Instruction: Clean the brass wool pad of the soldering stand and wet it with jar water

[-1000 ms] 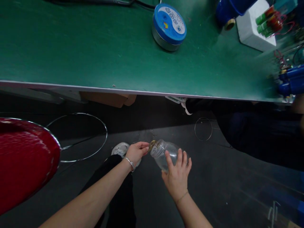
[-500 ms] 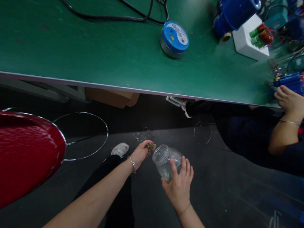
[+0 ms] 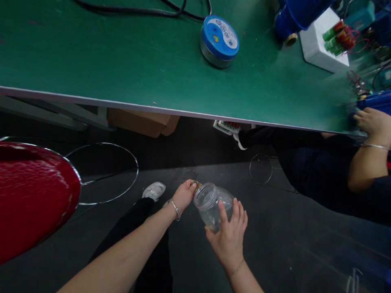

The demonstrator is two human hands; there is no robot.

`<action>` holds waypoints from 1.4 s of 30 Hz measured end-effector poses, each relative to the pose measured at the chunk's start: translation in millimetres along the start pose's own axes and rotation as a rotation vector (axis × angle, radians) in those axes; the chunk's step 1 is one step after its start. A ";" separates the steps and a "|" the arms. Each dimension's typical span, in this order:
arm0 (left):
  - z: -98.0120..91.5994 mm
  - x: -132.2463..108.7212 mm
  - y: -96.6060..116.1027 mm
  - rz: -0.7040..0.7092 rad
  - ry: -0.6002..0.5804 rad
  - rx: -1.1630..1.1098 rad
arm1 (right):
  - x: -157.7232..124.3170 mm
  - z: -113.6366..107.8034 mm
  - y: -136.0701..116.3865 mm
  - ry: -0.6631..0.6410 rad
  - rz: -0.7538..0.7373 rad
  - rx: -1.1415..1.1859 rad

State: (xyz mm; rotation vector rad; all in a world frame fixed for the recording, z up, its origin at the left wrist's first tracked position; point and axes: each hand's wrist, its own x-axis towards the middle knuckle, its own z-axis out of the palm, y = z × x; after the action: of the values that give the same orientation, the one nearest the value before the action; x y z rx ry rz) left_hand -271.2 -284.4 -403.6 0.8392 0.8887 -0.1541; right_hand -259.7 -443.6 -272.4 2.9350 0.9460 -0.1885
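Note:
Above the floor beside the bench, my right hand (image 3: 228, 228) grips a clear, wide-mouthed jar (image 3: 224, 199) by its side. The jar is tilted, its open mouth facing up and left toward my left hand (image 3: 184, 196). My left fingers are closed on a small mottled brown-yellow object (image 3: 197, 186), whose kind I cannot make out. It sits right by the jar's rim; whether it touches is unclear. A faint dark patch (image 3: 191, 174) shows on the floor beyond my left hand.
A blue-lidded round tin (image 3: 219, 40) and a black cable (image 3: 131, 10) lie on the green bench (image 3: 122, 69). A red stool (image 3: 36, 199) stands left. At right, a co-worker's hand (image 3: 374, 122) is near blue parts. A cardboard box (image 3: 139, 121) is under the bench.
My left hand and the brown-yellow object have come closer to the jar's mouth. Bright specks on the floor beyond now look like a dull patch. The view has shifted slightly.

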 end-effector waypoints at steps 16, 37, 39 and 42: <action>-4.1 -8.2 32.5 -0.223 -0.152 -0.305 | 20.6 3.2 2.2 -0.058 0.003 -0.088; -9.4 1.5 28.5 -0.220 -0.122 -0.318 | 39.8 8.9 -1.1 -0.072 -0.003 -0.137; -11.1 4.6 26.3 -0.224 -0.134 -0.324 | 40.3 10.2 -0.6 -0.062 -0.005 -0.132; -13.4 4.9 24.1 -0.217 -0.144 -0.319 | 35.8 8.9 2.0 0.010 -0.035 -0.070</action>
State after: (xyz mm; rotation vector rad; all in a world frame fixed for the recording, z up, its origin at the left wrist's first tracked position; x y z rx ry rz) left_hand -265.6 -257.6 -397.7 0.4286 0.8393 -0.2513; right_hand -230.6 -425.3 -285.8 2.8597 0.9842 -0.1394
